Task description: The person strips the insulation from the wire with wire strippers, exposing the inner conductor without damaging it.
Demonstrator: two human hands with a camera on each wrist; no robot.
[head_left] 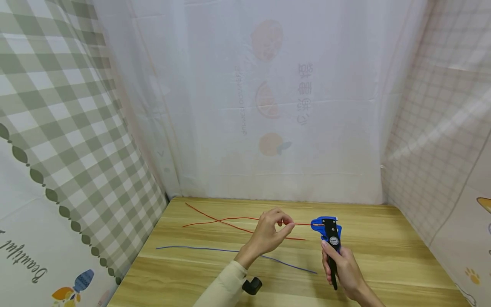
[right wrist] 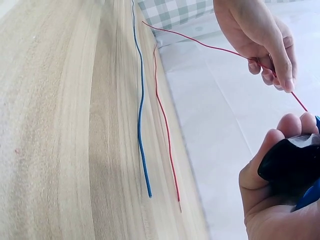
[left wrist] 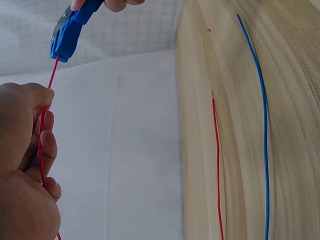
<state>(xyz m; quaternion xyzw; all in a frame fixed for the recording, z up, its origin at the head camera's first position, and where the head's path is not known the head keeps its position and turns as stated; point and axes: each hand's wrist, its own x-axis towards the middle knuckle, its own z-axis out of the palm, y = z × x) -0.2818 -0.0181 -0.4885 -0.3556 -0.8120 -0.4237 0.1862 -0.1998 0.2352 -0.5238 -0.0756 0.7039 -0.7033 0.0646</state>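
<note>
Head view: high, looking forward and down over the wooden table toward the curtained back wall; left wrist view: close behind the left hand; right wrist view: close over the right hand; all three share the held red wire.

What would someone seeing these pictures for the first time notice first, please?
Most likely the bright blue wire stripper, gripped upright by the right hand near the middle of the wooden table. The left hand pinches a thin red wire that runs straight into the tool's head. Another red wire and a blue wire lie loose on the table to the left.
</note>
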